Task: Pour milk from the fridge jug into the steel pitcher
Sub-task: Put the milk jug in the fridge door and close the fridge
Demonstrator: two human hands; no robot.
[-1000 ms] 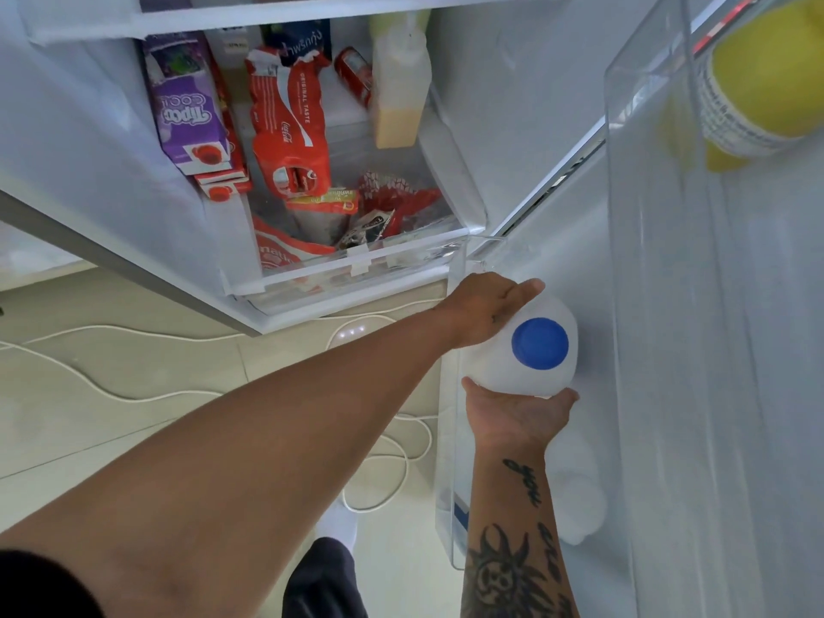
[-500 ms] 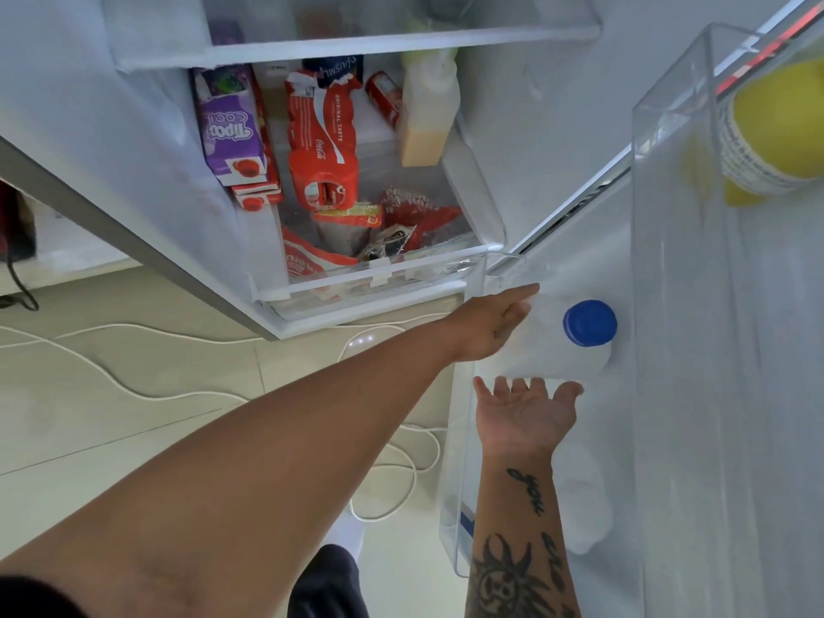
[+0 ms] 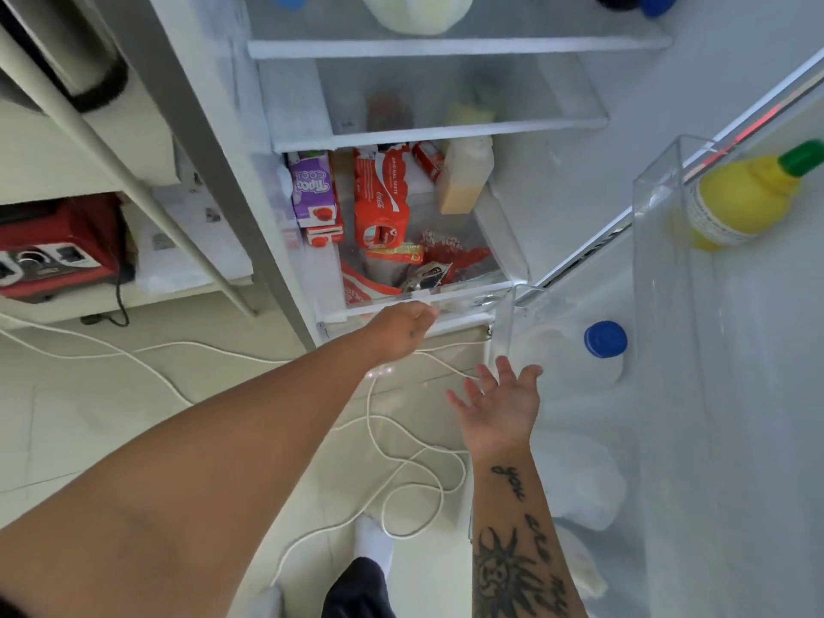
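Note:
The white milk jug [image 3: 575, 350] with a blue cap stands in the lower bin of the open fridge door, at the right. My right hand [image 3: 501, 401] hovers just left of that bin, palm up, fingers spread, holding nothing. Further left, my left hand [image 3: 403, 330] is stretched out in front of the fridge's bottom drawer [image 3: 463, 298], fingers relaxed and empty. Neither hand touches the jug. No steel pitcher is in view.
The drawer holds red soda packs, a purple juice carton [image 3: 312, 191] and a pale bottle. A yellow bottle [image 3: 740, 200] with a green cap lies in the upper door bin. White cables [image 3: 401, 452] snake over the tiled floor. A red appliance [image 3: 58, 249] sits on a shelf at left.
Both hands held the jug a second ago, set it into the door bin, let go and drew back to the left. The view has tilted up, showing more fridge shelves.

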